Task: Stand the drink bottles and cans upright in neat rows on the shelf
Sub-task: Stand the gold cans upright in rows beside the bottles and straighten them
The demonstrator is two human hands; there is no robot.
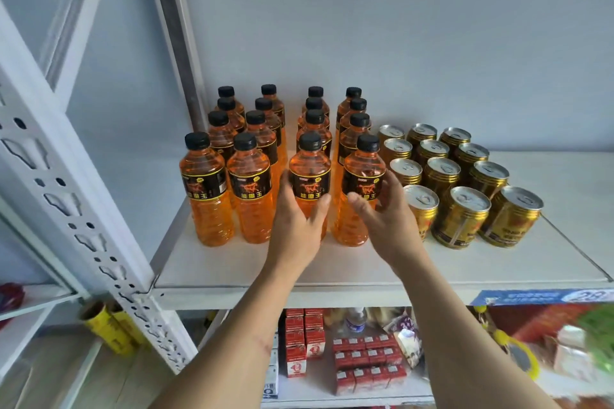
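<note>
The lower half of the third front bottle is hidden behind the left hand, and the label of the fourth front bottle is partly covered by the right hand; the bottles behind the front row show little more than caps and shoulders, and the can labels are too small to read. Both front bottles are clear plastic filled with orange drink, with black ribbed caps and black labels bearing an orange horse and yellow characters, and both stand upright on the white shelf. The left hand grips the third bottle from about 6 o'clock, fingers wrapped on its left side and thumb on its right below the label. The right hand lies against the fourth bottle's right side, at about 4 o'clock from it, fingers spread and loosely curved with the thumb reaching across the front; whether it grips cannot be told. The orange bottles stand in four rows running back toward the wall. At 3 o'clock from them, gold cans with silver tops stand upright in three rows. At 6 o'clock, a lower shelf holds red cartons, partly blurred.
</note>
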